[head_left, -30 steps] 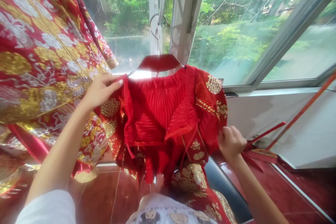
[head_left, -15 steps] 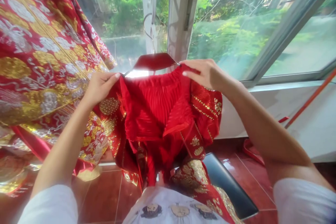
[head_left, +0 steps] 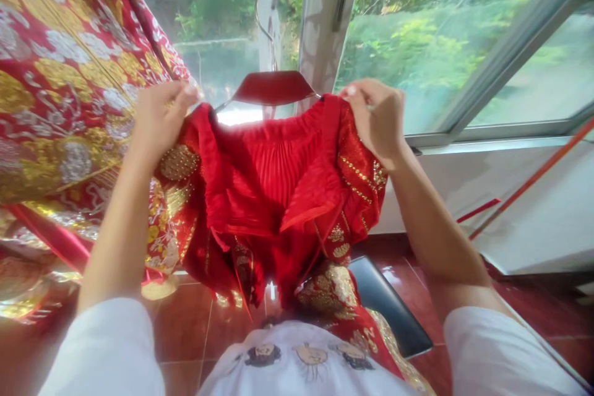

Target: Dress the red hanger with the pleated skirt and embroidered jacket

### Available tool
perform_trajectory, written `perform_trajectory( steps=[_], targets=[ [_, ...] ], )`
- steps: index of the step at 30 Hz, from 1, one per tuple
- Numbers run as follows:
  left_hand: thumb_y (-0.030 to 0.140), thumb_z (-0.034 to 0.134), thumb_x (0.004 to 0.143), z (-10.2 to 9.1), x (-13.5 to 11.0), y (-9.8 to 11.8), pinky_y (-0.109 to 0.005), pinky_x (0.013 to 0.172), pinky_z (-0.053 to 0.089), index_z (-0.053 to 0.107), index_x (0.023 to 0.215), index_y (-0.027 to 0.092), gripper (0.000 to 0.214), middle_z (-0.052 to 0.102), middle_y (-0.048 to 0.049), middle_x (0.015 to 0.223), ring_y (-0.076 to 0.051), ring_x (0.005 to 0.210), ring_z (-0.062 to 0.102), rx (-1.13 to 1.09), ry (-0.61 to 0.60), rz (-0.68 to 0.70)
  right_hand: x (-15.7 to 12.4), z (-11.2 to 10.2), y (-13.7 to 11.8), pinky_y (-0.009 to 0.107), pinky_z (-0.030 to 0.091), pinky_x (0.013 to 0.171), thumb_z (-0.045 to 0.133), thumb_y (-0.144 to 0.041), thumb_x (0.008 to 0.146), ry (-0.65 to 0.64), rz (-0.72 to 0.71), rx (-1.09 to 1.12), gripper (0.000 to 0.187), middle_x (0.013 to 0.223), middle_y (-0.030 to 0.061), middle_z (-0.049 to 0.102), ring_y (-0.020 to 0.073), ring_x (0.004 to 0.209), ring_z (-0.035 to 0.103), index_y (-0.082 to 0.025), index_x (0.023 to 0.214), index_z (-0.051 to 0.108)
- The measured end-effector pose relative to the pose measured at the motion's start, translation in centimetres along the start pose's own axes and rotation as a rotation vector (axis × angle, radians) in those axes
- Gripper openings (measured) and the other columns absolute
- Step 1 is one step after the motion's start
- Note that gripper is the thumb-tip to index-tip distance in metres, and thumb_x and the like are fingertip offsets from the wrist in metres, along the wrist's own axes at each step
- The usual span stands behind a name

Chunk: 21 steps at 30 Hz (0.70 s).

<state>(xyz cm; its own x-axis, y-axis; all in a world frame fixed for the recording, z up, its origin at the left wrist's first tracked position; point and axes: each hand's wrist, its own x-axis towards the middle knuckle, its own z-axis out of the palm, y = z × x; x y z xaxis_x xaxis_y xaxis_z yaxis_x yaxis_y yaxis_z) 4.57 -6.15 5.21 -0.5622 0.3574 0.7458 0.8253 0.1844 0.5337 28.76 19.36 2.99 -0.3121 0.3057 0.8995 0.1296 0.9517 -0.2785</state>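
A red embroidered garment (head_left: 273, 167) with gold beadwork and pleated red cloth inside its neckline hangs on a red hanger (head_left: 271, 88) with a metal hook. At its left shoulder in view, my left hand (head_left: 162, 120) is closed, thumb and fingers pinched on the cloth edge. My right hand (head_left: 377, 117) pinches the opposite shoulder, close to the hanger's end. The neckline is spread between both hands. Gold-patterned cloth of the garment droops below toward my white shirt. The fingertips are slightly blurred.
At the left hangs a large red cloth (head_left: 69, 74) with gold and white patterns. Behind the hanger is a sliding window (head_left: 320, 18). A dark flat panel (head_left: 394, 309) lies on the red tiled floor (head_left: 180, 328). An orange pole (head_left: 533, 179) leans at the right.
Both hands have risen with the garment and hanger. My hands have shifted outward at the shoulders, and their fingers have curled more tightly.
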Motion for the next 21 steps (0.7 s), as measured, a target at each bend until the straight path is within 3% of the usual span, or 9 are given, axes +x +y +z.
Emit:
perform_trajectory(
  steps=[2,4,6,8,10,13,18,19,21],
  targets=[
    [0.049,0.04,0.09,-0.3,-5.3,-1.0,-0.031,0.06,0.045,0.062,0.07,0.015,0.045,0.059,-0.0048,0.06,-0.018,0.068,0.058,0.05,0.202,0.038,-5.1,-0.7,-1.6,0.03,0.045,0.082,0.045,-0.026,0.094,0.322,-0.051,-0.077,0.024,0.087,0.006,0.067,0.0146,0.084,0.061,-0.015,0.093,0.066],
    [0.048,0.031,0.093,0.0,-11.4,-2.0,-0.03,0.058,0.043,0.056,0.065,0.016,0.05,0.055,-0.0045,0.056,-0.017,0.061,0.055,0.093,0.44,0.148,-11.0,-0.8,-3.2,0.03,0.046,0.084,0.052,-0.02,0.09,0.537,-0.049,-0.125,0.013,0.088,0.0058,0.067,0.0143,0.084,0.061,-0.016,0.095,0.063],
    [0.046,0.028,0.093,0.8,-16.8,-2.8,-0.029,0.054,0.039,0.049,0.058,0.018,0.05,0.05,-0.0027,0.051,-0.014,0.052,0.049,0.096,0.564,0.272,-16.2,-0.2,-4.6,0.027,0.048,0.073,0.062,-0.019,0.083,0.495,0.027,-0.13,0.009,0.08,0.0041,0.064,0.0134,0.073,0.058,-0.016,0.092,0.06],
    [0.044,0.047,0.087,1.9,-20.4,-3.1,-0.026,0.052,0.041,0.056,0.067,0.016,0.036,0.055,-0.0019,0.058,-0.013,0.052,0.051,0.118,0.383,0.25,-19.4,0.7,-5.4,0.027,0.048,0.069,0.066,-0.03,0.08,0.326,0.23,-0.105,0.022,0.08,0.0049,0.062,0.0141,0.071,0.057,-0.015,0.094,0.059],
    [0.042,0.061,0.08,3.1,-21.9,-3.0,-0.024,0.052,0.043,0.057,0.09,0.014,0.03,0.058,-0.0018,0.072,-0.013,0.056,0.054,0.091,0.252,0.064,-20.3,1.6,-5.7,0.028,0.047,0.067,0.066,-0.044,0.078,0.193,0.435,-0.081,0.037,0.082,0.0061,0.062,0.0154,0.07,0.057,-0.013,0.097,0.058],
    [0.04,0.069,0.074,4.6,-21.7,-2.5,-0.024,0.06,0.046,0.048,0.104,0.014,0.045,0.056,-0.0027,0.086,-0.013,0.067,0.055,0.02,0.307,-0.19,-19.5,2.1,-5.5,0.029,0.047,0.067,0.066,-0.054,0.074,0.124,0.586,-0.057,0.049,0.084,0.0062,0.062,0.0162,0.069,0.057,-0.014,0.101,0.056],
    [0.039,0.066,0.078,6.1,-22.1,-2.5,-0.023,0.064,0.043,0.047,0.095,0.016,0.035,0.05,0.0009,0.081,-0.011,0.067,0.049,-0.112,0.311,-0.295,-22.3,2.6,-6.5,0.029,0.048,0.067,0.065,-0.038,0.079,0.328,0.462,-0.101,0.024,0.072,0.0039,0.058,0.0148,0.066,0.056,-0.018,0.078,0.051],
    [0.04,0.065,0.079,6.3,-22.6,-2.8,-0.022,0.062,0.042,0.048,0.092,0.016,0.032,0.049,0.0021,0.077,-0.01,0.064,0.047,-0.131,0.285,-0.324,-23.6,3.2,-6.9,0.027,0.047,0.064,0.062,-0.035,0.082,0.28,0.429,-0.094,0.02,0.068,0.0034,0.058,0.0142,0.063,0.057,-0.018,0.075,0.052],
    [0.043,0.062,0.083,6.5,-23.4,-3.3,-0.022,0.058,0.04,0.049,0.085,0.016,0.03,0.047,0.0037,0.07,-0.009,0.059,0.044,-0.162,0.238,-0.38,-25.8,5.0,-7.6,0.025,0.047,0.062,0.055,-0.033,0.086,0.01,0.441,-0.03,0.018,0.066,0.004,0.063,0.0135,0.061,0.06,-0.017,0.079,0.059]
  ],
)
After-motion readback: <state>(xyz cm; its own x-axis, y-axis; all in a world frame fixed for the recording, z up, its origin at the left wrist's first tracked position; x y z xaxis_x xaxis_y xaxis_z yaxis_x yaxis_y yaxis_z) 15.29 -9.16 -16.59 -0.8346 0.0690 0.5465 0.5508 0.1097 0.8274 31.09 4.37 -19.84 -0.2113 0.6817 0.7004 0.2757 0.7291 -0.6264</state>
